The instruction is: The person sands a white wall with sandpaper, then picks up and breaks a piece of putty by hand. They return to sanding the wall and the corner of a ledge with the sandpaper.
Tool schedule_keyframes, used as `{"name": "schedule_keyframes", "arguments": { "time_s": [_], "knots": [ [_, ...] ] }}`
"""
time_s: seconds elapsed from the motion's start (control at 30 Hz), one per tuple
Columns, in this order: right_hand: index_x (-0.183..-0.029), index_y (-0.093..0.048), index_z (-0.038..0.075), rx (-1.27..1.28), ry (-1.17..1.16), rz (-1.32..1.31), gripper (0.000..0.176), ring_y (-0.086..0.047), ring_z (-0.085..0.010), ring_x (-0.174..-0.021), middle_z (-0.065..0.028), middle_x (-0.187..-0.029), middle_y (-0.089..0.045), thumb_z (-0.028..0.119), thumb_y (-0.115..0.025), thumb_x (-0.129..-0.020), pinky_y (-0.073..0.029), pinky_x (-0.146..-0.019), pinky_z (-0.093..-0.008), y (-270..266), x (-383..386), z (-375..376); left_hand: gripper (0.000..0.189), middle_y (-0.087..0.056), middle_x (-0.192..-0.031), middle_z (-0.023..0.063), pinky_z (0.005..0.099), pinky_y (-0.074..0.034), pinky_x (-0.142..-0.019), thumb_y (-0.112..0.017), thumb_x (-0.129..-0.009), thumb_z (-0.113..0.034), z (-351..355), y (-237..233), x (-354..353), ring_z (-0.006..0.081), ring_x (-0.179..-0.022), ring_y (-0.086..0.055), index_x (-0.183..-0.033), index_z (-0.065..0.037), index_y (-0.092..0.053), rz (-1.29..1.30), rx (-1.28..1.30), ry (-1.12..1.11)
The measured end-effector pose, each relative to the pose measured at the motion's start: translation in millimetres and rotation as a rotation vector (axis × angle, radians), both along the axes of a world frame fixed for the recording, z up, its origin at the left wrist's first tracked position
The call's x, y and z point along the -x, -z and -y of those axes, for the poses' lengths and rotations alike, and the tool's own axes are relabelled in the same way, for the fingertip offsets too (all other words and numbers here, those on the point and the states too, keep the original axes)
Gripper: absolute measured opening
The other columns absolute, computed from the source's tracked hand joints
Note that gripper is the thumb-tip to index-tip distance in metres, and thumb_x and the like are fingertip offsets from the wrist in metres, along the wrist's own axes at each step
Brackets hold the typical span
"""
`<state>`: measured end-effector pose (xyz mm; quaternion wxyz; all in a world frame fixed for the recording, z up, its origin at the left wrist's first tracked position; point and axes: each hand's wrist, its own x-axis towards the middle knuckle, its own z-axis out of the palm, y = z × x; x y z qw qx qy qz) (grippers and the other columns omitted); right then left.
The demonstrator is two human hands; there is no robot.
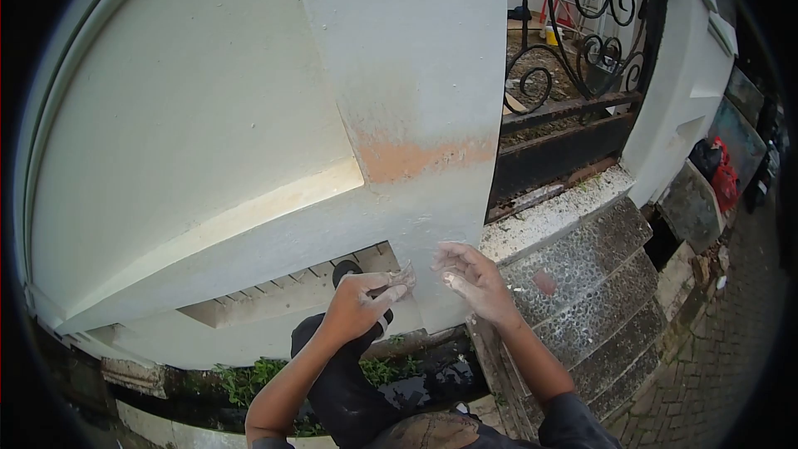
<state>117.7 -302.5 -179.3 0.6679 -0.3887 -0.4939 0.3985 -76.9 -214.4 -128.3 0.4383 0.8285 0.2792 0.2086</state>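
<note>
My left hand (pixel 362 303) is closed, with its thumb and fingers pinching a small crumpled, dusty piece of sandpaper (pixel 405 274). A short gap away, my right hand (pixel 475 284) is half curled with its fingers apart and nothing visible in it. Pale dust coats the fingers of both hands. They are in front of the lower part of a white wall (pixel 432 237). Above them, the wall has a worn orange-brown patch (pixel 407 158) where the white coat is gone.
A slotted recess (pixel 291 283) opens low in the wall. Below it runs a ditch (pixel 440 370) with dark water and green plants (pixel 249 378). Pebbled steps (pixel 573 291) rise to a black iron gate (pixel 573 108) at the right. Red and black bags (pixel 725 175) lie beyond.
</note>
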Motion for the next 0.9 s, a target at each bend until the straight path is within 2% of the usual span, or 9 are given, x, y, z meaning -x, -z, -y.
{"name": "schedule_keyframes", "arguments": {
  "time_s": [0.1, 0.17, 0.23, 0.27, 0.33, 0.4, 0.5, 0.67, 0.9],
  "knots": [
    [-0.114, -0.05, 0.003, -0.177, 0.355, 0.239, 0.038, -0.052, -0.0173, -0.101, -0.0089, -0.104, -0.054, -0.001, -0.058, -0.078, -0.042, -0.086, -0.0303, -52.7, -24.7, -37.6, 0.021, -0.068, -0.089, 0.0112, 0.0314, -0.047, -0.082, -0.061, -0.075, 0.002, -28.5, -61.0, -12.0, 0.0205, -0.088, -0.064, -0.095, -0.001, -0.066, 0.275, -0.488, -0.099],
    [-0.111, -0.052, 0.005, -0.359, 0.669, 0.499, 0.036, -0.051, -0.0217, -0.103, -0.011, -0.106, -0.054, 0.002, -0.06, -0.076, -0.042, -0.085, -0.0331, -90.1, -39.0, -61.9, 0.024, -0.067, -0.096, 0.0088, 0.0367, -0.045, -0.089, -0.063, -0.072, 0.003, -51.6, -96.1, -27.9, 0.025, -0.098, -0.062, -0.094, -0.006, -0.067, 0.388, -0.957, -0.018],
    [-0.108, -0.054, 0.007, -0.571, 0.947, 0.728, 0.035, -0.048, -0.0266, -0.109, -0.0116, -0.11, -0.052, 0.007, -0.062, -0.074, -0.039, -0.088, -0.0384, -116.6, -56.1, -91.7, 0.025, -0.065, -0.104, 0.002, 0.0402, -0.041, -0.095, -0.064, -0.072, -0.003, -63.8, -125.7, -42.9, 0.024, -0.106, -0.057, -0.095, -0.012, -0.066, 0.258, -1.459, -0.053],
    [-0.108, -0.055, 0.008, -0.673, 1.067, 0.825, 0.035, -0.045, -0.0287, -0.113, -0.0113, -0.113, -0.05, 0.01, -0.063, -0.074, -0.036, -0.091, -0.0415, -123.3, -66.0, -107.8, 0.025, -0.064, -0.107, 0.0001, 0.0404, -0.04, -0.097, -0.063, -0.073, -0.005, -72.3, -136.2, -51.9, 0.023, -0.109, -0.055, -0.096, -0.014, -0.065, 0.228, -1.555, -0.043],
    [-0.108, -0.055, 0.01, -0.692, 1.19, 0.948, 0.036, -0.042, -0.0296, -0.117, -0.0104, -0.115, -0.048, 0.015, -0.063, -0.073, -0.032, -0.094, -0.0443, -133.7, -83.8, -129.3, 0.024, -0.061, -0.112, -0.0038, 0.0407, -0.038, -0.101, -0.062, -0.075, -0.01, -89.9, -152.5, -69.9, 0.021, -0.114, -0.051, -0.097, -0.018, -0.063, 0.173, -1.744, -0.03],
    [-0.112, -0.055, 0.015, -0.694, 1.289, 1.074, 0.039, -0.037, -0.0301, -0.123, -0.0102, -0.12, -0.047, 0.022, -0.062, -0.074, -0.027, -0.099, -0.0457, -129.8, -97.1, -145.5, 0.023, -0.059, -0.114, -0.0047, 0.0407, -0.037, -0.102, -0.059, -0.076, -0.013, -111.5, -159.6, -87.0, 0.0198, -0.116, -0.048, -0.098, -0.019, -0.063, 0.088, -1.811, 0.003],
    [-0.113, -0.056, 0.018, -0.755, 1.328, 1.146, 0.038, -0.034, -0.0306, -0.126, -0.0105, -0.124, -0.045, 0.023, -0.06, -0.076, -0.026, -0.101, -0.0454, -112.0, -105.0, -158.5, 0.023, -0.056, -0.12, -0.0028, 0.0386, -0.034, -0.105, -0.056, -0.078, -0.016, -129.1, -157.2, -95.8, 0.0176, -0.12, -0.045, -0.1, -0.017, -0.061, -0.014, -1.879, 0.063],
    [-0.112, -0.057, 0.019, -0.767, 1.317, 1.117, 0.037, -0.033, -0.0308, -0.127, -0.0105, -0.127, -0.044, 0.024, -0.059, -0.076, -0.026, -0.102, -0.0451, -107.3, -108.1, -160.8, 0.023, -0.054, -0.122, 0.0002, 0.0372, -0.033, -0.107, -0.058, -0.077, -0.017, -129.3, -150.2, -95.7, 0.0176, -0.123, -0.041, -0.099, -0.012, -0.061, -0.082, -1.885, 0.057],
    [-0.111, -0.058, 0.02, -0.8, 1.301, 1.089, 0.036, -0.034, -0.0303, -0.126, -0.0095, -0.126, -0.045, 0.022, -0.06, -0.074, -0.026, -0.102, -0.0449, -103.4, -111.6, -164.7, 0.028, -0.051, -0.126, 0.0, 0.0366, -0.031, -0.107, -0.056, -0.079, -0.017, -133.9, -158.8, -94.8, 0.0177, -0.125, -0.037, -0.106, -0.013, -0.059, -0.162, -1.906, 0.083]
  ]
}}
